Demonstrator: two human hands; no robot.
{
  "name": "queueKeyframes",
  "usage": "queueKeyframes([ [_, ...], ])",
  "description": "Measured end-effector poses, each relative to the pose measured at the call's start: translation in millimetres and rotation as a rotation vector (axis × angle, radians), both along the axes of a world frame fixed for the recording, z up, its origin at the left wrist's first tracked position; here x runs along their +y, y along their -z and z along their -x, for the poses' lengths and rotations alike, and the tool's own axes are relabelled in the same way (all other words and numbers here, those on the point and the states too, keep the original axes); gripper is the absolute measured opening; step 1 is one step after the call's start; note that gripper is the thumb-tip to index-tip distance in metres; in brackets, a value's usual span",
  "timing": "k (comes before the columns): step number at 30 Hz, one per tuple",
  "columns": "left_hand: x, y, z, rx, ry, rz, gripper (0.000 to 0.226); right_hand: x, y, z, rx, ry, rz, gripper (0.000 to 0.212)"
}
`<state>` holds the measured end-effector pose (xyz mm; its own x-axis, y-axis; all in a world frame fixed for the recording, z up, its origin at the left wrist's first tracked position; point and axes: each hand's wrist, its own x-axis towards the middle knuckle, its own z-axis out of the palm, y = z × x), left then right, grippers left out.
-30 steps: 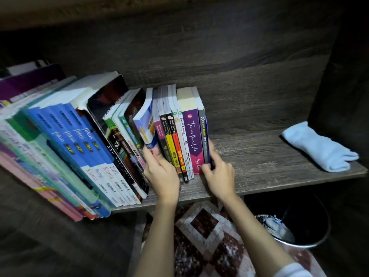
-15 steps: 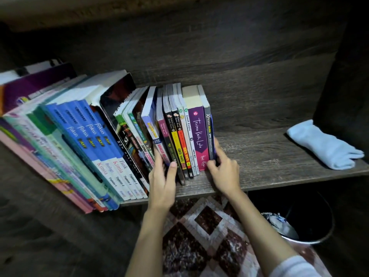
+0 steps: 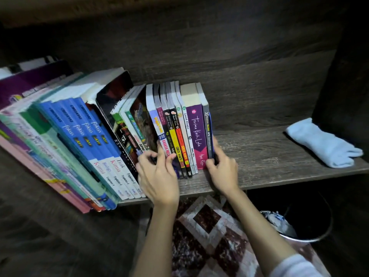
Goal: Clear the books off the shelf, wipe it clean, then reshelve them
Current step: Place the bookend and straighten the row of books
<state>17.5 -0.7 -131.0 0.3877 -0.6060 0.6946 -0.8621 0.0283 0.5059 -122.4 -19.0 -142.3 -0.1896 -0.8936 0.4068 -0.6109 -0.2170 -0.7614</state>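
Observation:
A row of books stands on the dark wooden shelf (image 3: 259,156). Tall blue textbooks (image 3: 89,140) and pastel ones lean at the left. A cluster of small paperbacks stands upright in the middle, among them a purple one (image 3: 196,132) and a thin grey one (image 3: 207,132) at the right end. My left hand (image 3: 159,174) pinches the lower spines of the paperbacks at the cluster's left side. My right hand (image 3: 221,166) grips the bottom of the grey end book, thumb in front and fingers along its right cover.
A light blue folded cloth (image 3: 323,144) lies on the shelf at the far right, next to the dark side panel (image 3: 343,86). Below the shelf sit a round bin (image 3: 311,234) and a patterned rug (image 3: 209,236).
The small paperbacks have been pushed from leaning to nearly upright. My left hand has shifted from flat against the spines to pinching them. The view has moved slightly left.

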Motion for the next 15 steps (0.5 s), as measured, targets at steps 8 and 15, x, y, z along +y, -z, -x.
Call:
queueKeyframes([
  [8, -1, 0, -17, -0.036, 0.029, 0.133, 0.026, -5, -2, -4, -0.082, 0.018, -0.012, 0.067],
  [15, 2, 0, -18, -0.031, 0.003, 0.158, 0.033, 1, -6, -8, 0.019, -0.079, -0.059, 0.072],
])
